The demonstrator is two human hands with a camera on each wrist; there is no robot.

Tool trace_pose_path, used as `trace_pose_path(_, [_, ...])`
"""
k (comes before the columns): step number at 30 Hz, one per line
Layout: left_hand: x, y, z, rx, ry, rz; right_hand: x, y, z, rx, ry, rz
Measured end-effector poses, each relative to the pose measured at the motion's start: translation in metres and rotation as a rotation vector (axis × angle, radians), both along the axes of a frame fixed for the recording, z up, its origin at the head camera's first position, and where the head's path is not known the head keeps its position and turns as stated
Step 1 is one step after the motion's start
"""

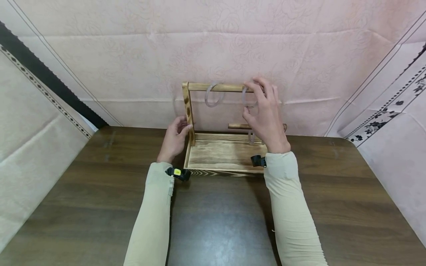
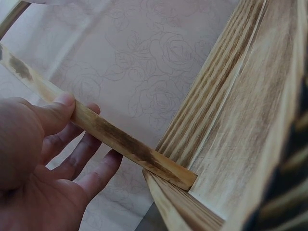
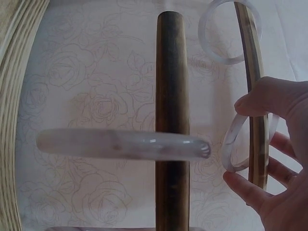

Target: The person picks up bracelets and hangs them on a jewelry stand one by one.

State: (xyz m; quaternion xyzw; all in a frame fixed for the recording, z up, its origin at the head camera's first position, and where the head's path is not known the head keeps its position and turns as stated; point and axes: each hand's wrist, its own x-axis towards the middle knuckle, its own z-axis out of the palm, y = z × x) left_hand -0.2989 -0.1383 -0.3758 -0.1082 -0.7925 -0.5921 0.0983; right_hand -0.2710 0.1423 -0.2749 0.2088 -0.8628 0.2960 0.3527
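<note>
A wooden jewelry stand has a tray base point(image 1: 221, 153), a top bar point(image 1: 229, 88) and a lower bar point(image 1: 237, 126). My left hand point(image 1: 175, 139) holds the stand's left upright post point(image 2: 122, 137), thumb on one side and fingers behind. At the right part of the top bar, my right hand point(image 1: 267, 116) grips a pale translucent bangle point(image 3: 230, 148) that encircles the bar, thumb at its upper edge and a finger at its lower edge. Another bangle point(image 1: 206, 98) hangs on the top bar to the left. On the lower bar hangs a purplish-white bangle point(image 3: 120, 145).
The stand is on a brown wooden table point(image 1: 100, 188), near its back edge. Behind it hangs a pink rose-patterned cloth point(image 1: 139, 70). Part of one more bangle point(image 3: 125, 228) shows at the bottom of the right wrist view.
</note>
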Motion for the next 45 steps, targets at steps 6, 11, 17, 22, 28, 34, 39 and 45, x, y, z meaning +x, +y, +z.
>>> trace_pose_path(6, [0.0012,0.0004,0.0005,0.001,-0.001,0.002,-0.0004,-0.0012,-0.0002,0.012,0.001,0.009])
trace_pose_path(11, [0.0021,0.0008,0.0015,-0.004,-0.003,0.004,-0.0009,-0.0019,-0.0003,0.021,0.012,0.009])
trace_pose_path(17, [0.0015,0.0011,0.0018,-0.015,-0.005,0.008,-0.0013,-0.0025,-0.0004,0.025,0.019,0.014])
trace_pose_path(22, [0.002,0.001,0.0019,-0.016,-0.002,0.005,-0.0007,-0.0027,-0.0003,0.032,0.028,0.021])
trace_pose_path(28, [0.0016,0.0009,0.0012,-0.01,0.008,0.001,-0.0007,-0.0032,-0.0003,0.038,0.026,0.024])
trace_pose_path(34, [0.0016,0.0003,0.0011,-0.01,0.006,-0.002,-0.0005,-0.0037,-0.0008,0.045,0.029,0.028])
trace_pose_path(39, [0.0021,0.0004,0.0016,-0.015,-0.006,0.002,0.0001,-0.004,-0.0004,0.054,0.023,0.03])
trace_pose_path(45, [0.0017,0.0001,0.0013,-0.013,-0.012,0.002,0.0016,-0.0044,0.0009,0.061,0.008,0.026])
